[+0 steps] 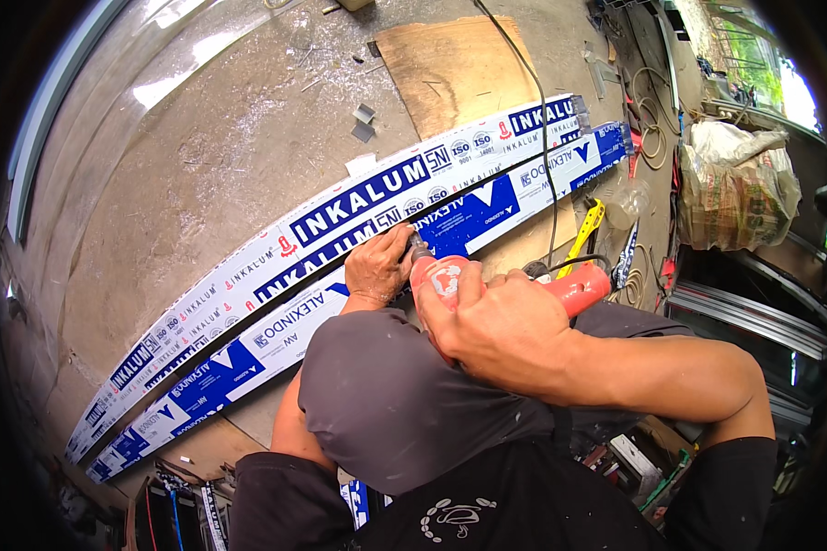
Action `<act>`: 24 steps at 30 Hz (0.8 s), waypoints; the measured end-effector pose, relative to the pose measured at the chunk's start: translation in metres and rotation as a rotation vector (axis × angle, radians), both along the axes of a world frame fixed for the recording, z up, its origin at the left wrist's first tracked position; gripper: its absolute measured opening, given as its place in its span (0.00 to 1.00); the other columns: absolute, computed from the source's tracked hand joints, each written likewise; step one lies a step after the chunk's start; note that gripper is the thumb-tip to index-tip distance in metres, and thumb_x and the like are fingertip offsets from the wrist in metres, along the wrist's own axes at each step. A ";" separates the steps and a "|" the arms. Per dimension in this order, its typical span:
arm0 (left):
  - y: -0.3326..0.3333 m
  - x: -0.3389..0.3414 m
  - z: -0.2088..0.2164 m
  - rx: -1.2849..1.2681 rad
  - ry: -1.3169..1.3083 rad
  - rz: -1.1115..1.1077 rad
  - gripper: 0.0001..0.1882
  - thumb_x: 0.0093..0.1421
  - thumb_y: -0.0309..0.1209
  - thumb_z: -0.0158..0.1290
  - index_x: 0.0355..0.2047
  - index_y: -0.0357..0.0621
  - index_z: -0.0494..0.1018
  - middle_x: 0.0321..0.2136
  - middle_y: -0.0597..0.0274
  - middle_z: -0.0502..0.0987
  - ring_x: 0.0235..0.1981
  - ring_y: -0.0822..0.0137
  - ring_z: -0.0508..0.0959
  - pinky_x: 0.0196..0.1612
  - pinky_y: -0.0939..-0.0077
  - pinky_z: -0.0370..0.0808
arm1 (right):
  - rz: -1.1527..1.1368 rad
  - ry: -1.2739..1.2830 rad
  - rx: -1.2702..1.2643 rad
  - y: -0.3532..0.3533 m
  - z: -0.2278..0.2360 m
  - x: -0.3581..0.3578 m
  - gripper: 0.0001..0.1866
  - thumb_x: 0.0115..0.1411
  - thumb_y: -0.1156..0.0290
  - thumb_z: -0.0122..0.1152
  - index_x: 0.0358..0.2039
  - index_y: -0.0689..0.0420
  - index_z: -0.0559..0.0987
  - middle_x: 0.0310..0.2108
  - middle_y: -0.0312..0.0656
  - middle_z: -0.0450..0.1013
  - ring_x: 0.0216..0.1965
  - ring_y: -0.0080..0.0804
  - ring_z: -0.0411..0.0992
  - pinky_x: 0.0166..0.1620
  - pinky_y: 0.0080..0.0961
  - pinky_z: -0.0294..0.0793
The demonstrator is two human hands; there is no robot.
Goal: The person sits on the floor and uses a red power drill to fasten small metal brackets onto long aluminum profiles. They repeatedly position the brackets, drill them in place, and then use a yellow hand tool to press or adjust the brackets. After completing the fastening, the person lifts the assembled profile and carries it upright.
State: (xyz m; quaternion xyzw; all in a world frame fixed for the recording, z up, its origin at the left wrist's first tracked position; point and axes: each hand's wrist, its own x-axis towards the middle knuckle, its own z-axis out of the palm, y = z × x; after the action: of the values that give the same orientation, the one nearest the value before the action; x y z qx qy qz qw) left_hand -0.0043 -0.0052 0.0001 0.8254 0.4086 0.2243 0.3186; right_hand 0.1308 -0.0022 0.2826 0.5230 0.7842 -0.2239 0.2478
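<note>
Two long straight profiles wrapped in printed film lie side by side on the floor, a dark gap between them. The far profile [358, 202] is white with blue blocks; the near profile [225, 367] is blue and white. My right hand [501, 312] grips a red power drill [583, 290], its nose pointing at the profiles. Beside the drill's tip, my left hand [377, 266] rests over the near profile with its fingers closed together. What those fingertips pinch, if anything, is hidden. The exact contact point of the tip is too small to tell.
A plywood sheet [455, 64] lies beyond the profiles. A black cable [544, 119] crosses over them. A yellow tool [586, 234] and a clear plastic container [627, 204] sit at right, near a bulky sack [740, 188] and stacked metal bars [753, 317].
</note>
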 end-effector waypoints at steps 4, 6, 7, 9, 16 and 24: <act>0.000 0.000 -0.001 0.015 -0.023 -0.005 0.18 0.59 0.42 0.67 0.49 0.55 0.84 0.45 0.73 0.88 0.37 0.66 0.88 0.34 0.70 0.83 | 0.005 0.032 0.047 0.004 -0.009 0.002 0.22 0.60 0.66 0.63 0.49 0.69 0.82 0.28 0.57 0.78 0.21 0.40 0.78 0.20 0.39 0.76; 0.002 0.000 -0.002 0.031 -0.040 -0.011 0.18 0.58 0.40 0.67 0.49 0.55 0.84 0.47 0.73 0.88 0.37 0.66 0.88 0.36 0.70 0.83 | 0.018 0.065 0.136 0.004 -0.013 0.004 0.23 0.60 0.66 0.63 0.51 0.69 0.81 0.28 0.57 0.78 0.21 0.39 0.78 0.19 0.37 0.76; 0.001 -0.002 -0.002 0.009 -0.016 -0.016 0.18 0.58 0.39 0.66 0.50 0.54 0.83 0.47 0.73 0.88 0.38 0.66 0.88 0.37 0.70 0.83 | 0.034 0.059 0.071 0.003 -0.012 0.004 0.24 0.59 0.66 0.63 0.52 0.69 0.81 0.28 0.57 0.78 0.21 0.39 0.78 0.19 0.36 0.76; 0.002 -0.002 -0.002 0.003 -0.017 -0.034 0.19 0.58 0.37 0.66 0.51 0.54 0.83 0.48 0.72 0.87 0.39 0.67 0.88 0.39 0.70 0.83 | -0.020 0.065 -0.030 0.002 -0.007 0.007 0.29 0.60 0.66 0.62 0.60 0.65 0.75 0.34 0.61 0.78 0.24 0.46 0.81 0.28 0.39 0.81; 0.003 0.001 0.005 0.008 0.025 -0.012 0.15 0.60 0.39 0.68 0.47 0.54 0.83 0.45 0.74 0.88 0.38 0.69 0.88 0.37 0.70 0.83 | -0.234 0.127 -0.182 -0.003 0.043 0.040 0.45 0.48 0.62 0.79 0.68 0.55 0.73 0.48 0.62 0.80 0.37 0.50 0.86 0.38 0.40 0.85; 0.002 0.003 0.007 0.000 -0.002 0.020 0.18 0.60 0.46 0.71 0.45 0.51 0.86 0.42 0.65 0.89 0.36 0.61 0.89 0.38 0.69 0.85 | -1.459 0.915 -0.111 -0.040 -0.025 0.175 0.27 0.61 0.70 0.77 0.59 0.62 0.78 0.38 0.46 0.81 0.35 0.35 0.83 0.39 0.36 0.88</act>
State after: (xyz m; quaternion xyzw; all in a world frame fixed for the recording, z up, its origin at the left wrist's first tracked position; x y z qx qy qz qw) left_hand -0.0014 -0.0030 0.0070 0.8209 0.4167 0.2285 0.3167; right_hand 0.3060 -0.0420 0.2576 0.7415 0.2630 -0.5537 -0.2729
